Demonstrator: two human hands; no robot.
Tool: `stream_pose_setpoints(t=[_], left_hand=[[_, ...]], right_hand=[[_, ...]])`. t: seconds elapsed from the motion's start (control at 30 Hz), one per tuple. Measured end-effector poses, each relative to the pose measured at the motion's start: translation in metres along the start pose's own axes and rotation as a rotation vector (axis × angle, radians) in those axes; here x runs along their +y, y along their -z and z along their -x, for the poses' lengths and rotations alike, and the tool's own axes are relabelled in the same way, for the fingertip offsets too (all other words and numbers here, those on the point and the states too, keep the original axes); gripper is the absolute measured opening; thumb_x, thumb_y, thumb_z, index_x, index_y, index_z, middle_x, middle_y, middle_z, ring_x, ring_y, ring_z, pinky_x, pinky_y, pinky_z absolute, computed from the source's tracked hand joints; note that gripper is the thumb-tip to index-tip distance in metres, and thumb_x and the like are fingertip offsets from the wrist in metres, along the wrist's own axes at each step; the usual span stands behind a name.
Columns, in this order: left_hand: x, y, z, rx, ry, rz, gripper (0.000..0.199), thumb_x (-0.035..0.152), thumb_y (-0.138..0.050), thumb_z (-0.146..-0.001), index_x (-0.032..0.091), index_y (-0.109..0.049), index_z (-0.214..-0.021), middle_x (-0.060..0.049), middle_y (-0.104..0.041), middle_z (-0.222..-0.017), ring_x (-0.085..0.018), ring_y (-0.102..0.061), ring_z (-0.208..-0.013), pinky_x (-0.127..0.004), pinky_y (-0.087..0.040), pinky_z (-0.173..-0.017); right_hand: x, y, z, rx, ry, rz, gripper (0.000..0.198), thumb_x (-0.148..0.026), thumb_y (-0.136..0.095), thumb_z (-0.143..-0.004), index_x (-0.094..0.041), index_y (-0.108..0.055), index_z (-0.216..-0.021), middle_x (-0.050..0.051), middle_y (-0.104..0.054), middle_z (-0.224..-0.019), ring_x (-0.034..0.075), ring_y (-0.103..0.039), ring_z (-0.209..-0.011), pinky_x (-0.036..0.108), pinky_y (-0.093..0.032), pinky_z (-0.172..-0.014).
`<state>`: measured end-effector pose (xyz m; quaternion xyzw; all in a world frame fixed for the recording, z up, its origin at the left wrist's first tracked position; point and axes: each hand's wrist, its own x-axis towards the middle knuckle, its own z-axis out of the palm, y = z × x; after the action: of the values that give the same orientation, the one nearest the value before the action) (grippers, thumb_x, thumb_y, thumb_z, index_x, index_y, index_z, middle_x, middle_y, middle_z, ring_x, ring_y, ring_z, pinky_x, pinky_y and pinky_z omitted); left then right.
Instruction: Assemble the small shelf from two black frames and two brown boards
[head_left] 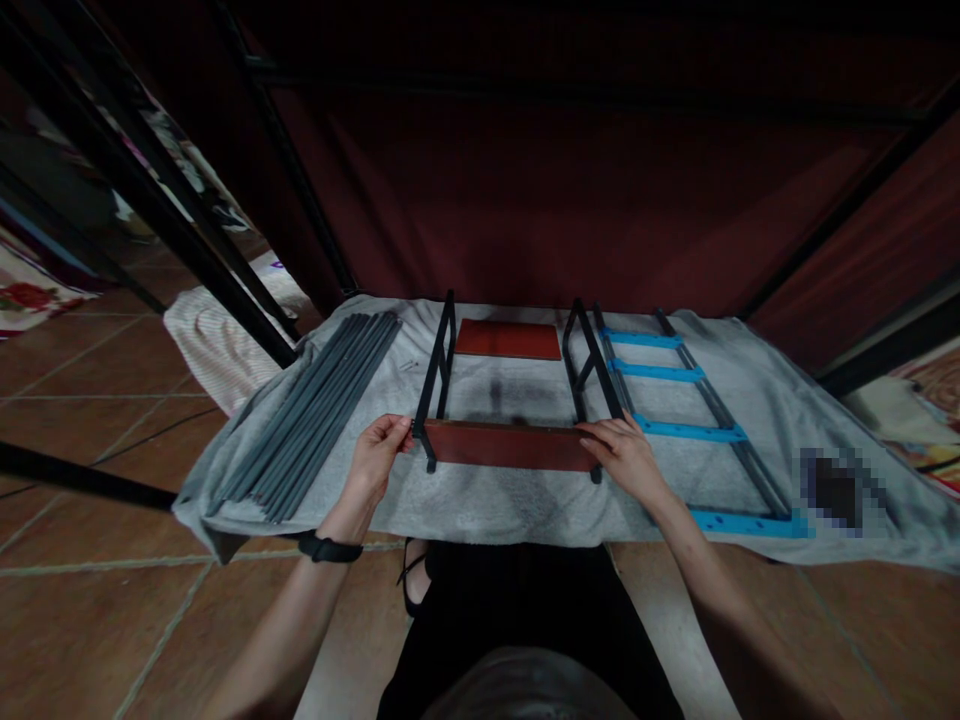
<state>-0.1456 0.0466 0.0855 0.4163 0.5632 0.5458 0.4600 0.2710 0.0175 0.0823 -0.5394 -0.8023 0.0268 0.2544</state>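
Observation:
A reddish-brown board (510, 446) stands on its long edge between a left black metal side frame (429, 390) and a right black metal side frame (600, 365). My left hand (375, 460) is closed on the left frame's near corner, fingertips pinching at the board's left end; any small part between them is too small to make out. At the other end, my right hand (626, 455) grips the board's right end where it meets the right frame. Behind, a second reddish-brown board (508, 340) lies flat between the frames.
Grey cloth (495, 510) covers the low surface. Several grey tubes (315, 410) lie in a bundle at left, with small screws (409, 366) nearby. On the right lies a ladder-like piece with grey tubes and blue crosspieces (690, 430), beside a pixelated dark object (836, 492). Dark red fabric hangs behind.

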Motion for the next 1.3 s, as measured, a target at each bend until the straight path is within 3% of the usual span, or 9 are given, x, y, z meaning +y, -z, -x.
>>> stream_pose_setpoints(t=[0.17,0.33,0.47,0.6,1.07,1.3], left_hand=[[-0.007,0.004,-0.005,-0.011,-0.216,-0.275,0.039,0.058,-0.067,-0.08,0.02,-0.063,-0.079,0.0,-0.06,-0.067,-0.016,-0.056,-0.061,-0.028,-0.045,-0.062],[-0.005,0.006,0.006,-0.004,-0.403,-0.729,0.036,0.05,-0.042,-0.099,0.021,-0.064,-0.098,-0.005,-0.068,-0.08,-0.022,-0.065,-0.074,-0.031,-0.045,-0.068],[0.003,0.007,0.013,0.016,-0.578,-1.148,0.036,0.038,-0.034,-0.103,0.017,-0.064,-0.105,-0.013,-0.07,-0.093,-0.026,-0.066,-0.085,-0.036,-0.045,-0.077],[0.011,0.009,0.013,-0.042,-0.683,-1.408,0.034,0.027,-0.033,-0.103,0.014,-0.064,-0.102,-0.015,-0.068,-0.089,-0.029,-0.064,-0.087,-0.04,-0.044,-0.082],[0.011,0.013,0.011,-0.09,-0.755,-1.4,0.027,0.017,-0.037,-0.099,0.015,-0.064,-0.1,-0.016,-0.065,-0.088,-0.03,-0.062,-0.085,-0.041,-0.041,-0.082],[0.013,0.013,0.013,-0.078,-0.681,-1.205,0.026,0.028,-0.041,-0.1,0.017,-0.064,-0.099,-0.014,-0.066,-0.089,-0.029,-0.062,-0.084,-0.038,-0.041,-0.08]], right_hand=[[-0.001,0.0,0.0,-0.001,-0.003,0.005,0.027,-0.035,-0.051,-0.102,-0.03,-0.072,-0.119,0.003,-0.076,-0.108,0.024,-0.069,-0.106,0.056,-0.033,-0.117],[-0.002,0.001,0.0,0.001,-0.002,0.013,0.027,-0.036,-0.051,-0.102,-0.031,-0.072,-0.119,0.003,-0.076,-0.11,0.025,-0.069,-0.106,0.056,-0.032,-0.117],[0.0,0.001,0.001,0.0,0.008,0.024,0.028,-0.038,-0.051,-0.102,-0.031,-0.073,-0.118,0.002,-0.076,-0.111,0.024,-0.068,-0.106,0.054,-0.035,-0.116],[0.002,0.0,0.001,-0.001,0.014,0.018,0.029,-0.04,-0.05,-0.102,-0.031,-0.072,-0.118,0.002,-0.077,-0.111,0.025,-0.068,-0.107,0.054,-0.035,-0.116],[-0.001,0.002,0.001,0.001,0.004,0.016,0.03,-0.04,-0.048,-0.102,-0.032,-0.072,-0.12,0.003,-0.076,-0.112,0.026,-0.067,-0.106,0.056,-0.034,-0.115],[-0.001,0.002,0.001,-0.004,-0.002,-0.008,0.03,-0.04,-0.048,-0.103,-0.031,-0.072,-0.12,0.003,-0.077,-0.11,0.027,-0.067,-0.107,0.056,-0.031,-0.117]])
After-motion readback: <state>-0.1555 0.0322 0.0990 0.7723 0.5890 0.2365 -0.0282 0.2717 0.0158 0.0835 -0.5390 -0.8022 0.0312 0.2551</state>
